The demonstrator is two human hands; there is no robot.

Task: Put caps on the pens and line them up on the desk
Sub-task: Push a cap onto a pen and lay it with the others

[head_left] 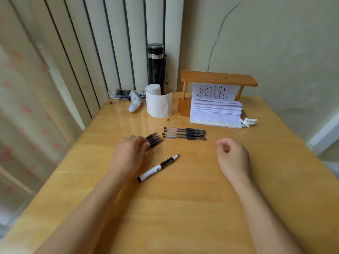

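Resting on the wooden desk (183, 208), the left hand (128, 154) covers a bunch of uncapped black pens (155, 139), fingers curled over them. Right of those lies an uncapped marker (158, 168), farther off capped gel pens (184, 133). The right hand (232, 156) hovers loosely curled, empty.

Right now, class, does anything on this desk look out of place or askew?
Yes. The white marker lies diagonally by itself, uncapped, apart from the capped pens set side by side in a row. A crumpled tissue lies beside the paper stack.
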